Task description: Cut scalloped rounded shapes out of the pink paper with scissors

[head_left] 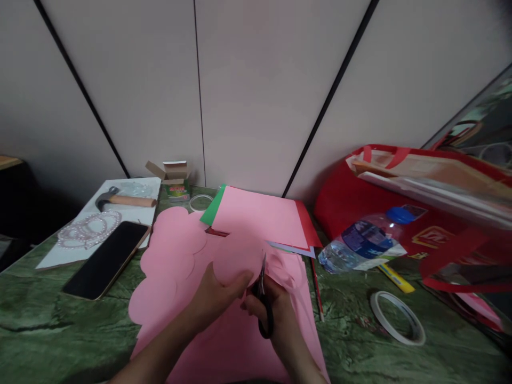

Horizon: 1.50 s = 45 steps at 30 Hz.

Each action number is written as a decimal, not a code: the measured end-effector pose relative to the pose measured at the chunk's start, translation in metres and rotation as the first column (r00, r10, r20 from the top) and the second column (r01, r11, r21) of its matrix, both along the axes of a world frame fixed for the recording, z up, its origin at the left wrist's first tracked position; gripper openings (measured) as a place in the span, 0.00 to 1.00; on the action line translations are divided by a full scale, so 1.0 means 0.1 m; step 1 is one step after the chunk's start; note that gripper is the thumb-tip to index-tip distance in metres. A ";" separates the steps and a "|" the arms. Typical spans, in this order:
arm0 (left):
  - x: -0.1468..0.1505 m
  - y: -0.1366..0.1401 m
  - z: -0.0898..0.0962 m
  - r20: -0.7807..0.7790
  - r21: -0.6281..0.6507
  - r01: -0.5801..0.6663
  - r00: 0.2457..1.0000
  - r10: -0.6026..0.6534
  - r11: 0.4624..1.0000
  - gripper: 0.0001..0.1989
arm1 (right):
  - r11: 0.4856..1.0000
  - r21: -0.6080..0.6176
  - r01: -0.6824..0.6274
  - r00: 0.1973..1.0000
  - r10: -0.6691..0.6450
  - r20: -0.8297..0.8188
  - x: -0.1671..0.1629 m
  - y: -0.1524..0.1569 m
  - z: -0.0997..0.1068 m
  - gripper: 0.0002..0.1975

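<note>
My left hand (224, 293) is closed on a round piece of pink paper (237, 256), thumb on top near its lower right edge. In my right hand (278, 306) are black-handled scissors (263, 298), their blades pointing up along the right edge of the round piece. A loose pink offcut (280, 266) curls just right of the blades. Under both hands lie large pink paper sheets (224, 352). Several pink paper circles (154, 298) overlap down the left side of these sheets.
Left are a black phone (107, 260), a hammer (126, 200) and a clear beaded string (90, 229). A small open box (177, 184) stands behind. Coloured paper (260, 216) lies at the back. Rightward are a water bottle (362, 240), a red bag (340, 192), a tape roll (397, 318) and a pencil (317, 288).
</note>
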State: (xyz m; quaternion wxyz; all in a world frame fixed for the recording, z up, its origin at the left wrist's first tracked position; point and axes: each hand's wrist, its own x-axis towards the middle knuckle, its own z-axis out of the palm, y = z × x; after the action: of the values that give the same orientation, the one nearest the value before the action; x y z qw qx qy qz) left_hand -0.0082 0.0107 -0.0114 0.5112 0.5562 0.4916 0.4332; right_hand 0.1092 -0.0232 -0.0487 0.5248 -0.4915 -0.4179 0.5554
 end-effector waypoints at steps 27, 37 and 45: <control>-0.02 0.03 0.00 0.053 -0.036 0.060 0.997 -0.058 0.998 0.08 | 1.000 -0.004 0.022 0.999 -0.022 -0.047 0.00 -0.02 -0.05 0.06; -0.03 0.05 0.01 0.020 -0.010 0.066 0.998 -0.066 0.998 0.11 | 1.000 -0.012 0.005 0.999 -0.005 -0.033 0.01 -0.03 0.00 0.05; -0.04 0.05 0.01 -0.012 -0.013 0.063 0.998 -0.064 0.998 0.15 | 1.000 -0.010 -0.001 0.999 0.001 -0.033 0.01 -0.03 0.05 0.06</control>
State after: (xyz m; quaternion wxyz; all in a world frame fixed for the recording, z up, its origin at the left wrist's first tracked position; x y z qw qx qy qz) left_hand -0.0125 0.0160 -0.0100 0.5251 0.5710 0.4796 0.4101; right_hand 0.1098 -0.0263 -0.0441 0.5289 -0.4847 -0.4066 0.5657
